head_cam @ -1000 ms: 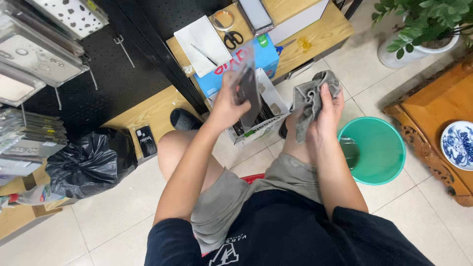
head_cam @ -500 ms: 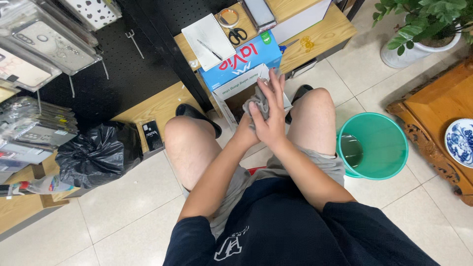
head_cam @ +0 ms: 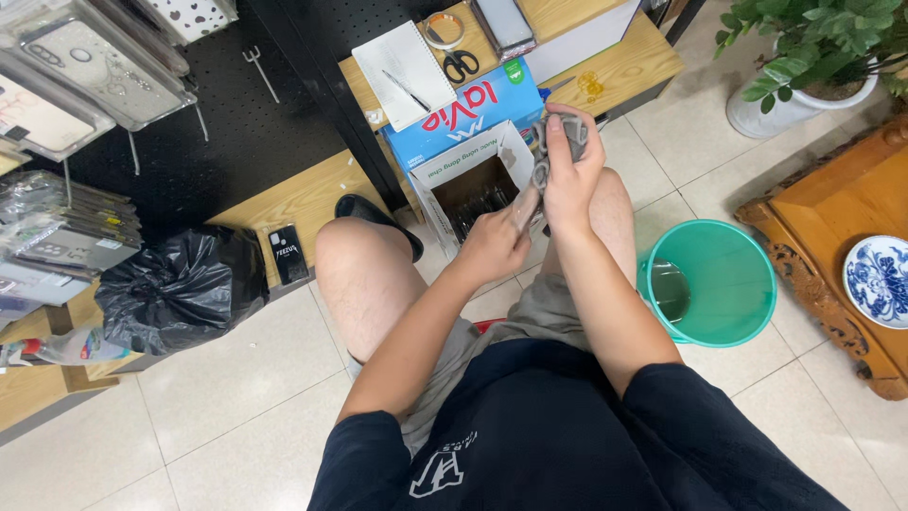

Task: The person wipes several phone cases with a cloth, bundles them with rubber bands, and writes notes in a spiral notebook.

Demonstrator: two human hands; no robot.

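- Sitting over the open blue-and-white cardboard box (head_cam: 473, 175), knees spread to either side, with the view drawn back a little against half a second ago and more floor showing at the bottom.
- Standing apart to the right of both hands: the green plastic bucket (head_cam: 733, 284); lying well off to the left: the black rubbish bag (head_cam: 170, 289).
- Having lifted since the earlier frame: the right hand (head_cam: 567, 175), then pressed together with the left low over the box, now raised above the box's right edge.
- Closing tight around a bunched grey cloth (head_cam: 558, 132), fingers curled over its top, folds of the fabric sticking out above and beside the knuckles.
- Having dropped away from it: the left hand (head_cam: 492, 246), now sitting lower, near the front lip of the box, just below and left of the right wrist.
- Curling loosely there, fingertips meeting a pale tail of material that seems to trail down from the cloth; too blurred to tell a firm pinch from a mere touch.
- Resting beyond the box, farther from the grip: a white notepad (head_cam: 402, 61) and scissors (head_cam: 461, 64) on the wooden bench.
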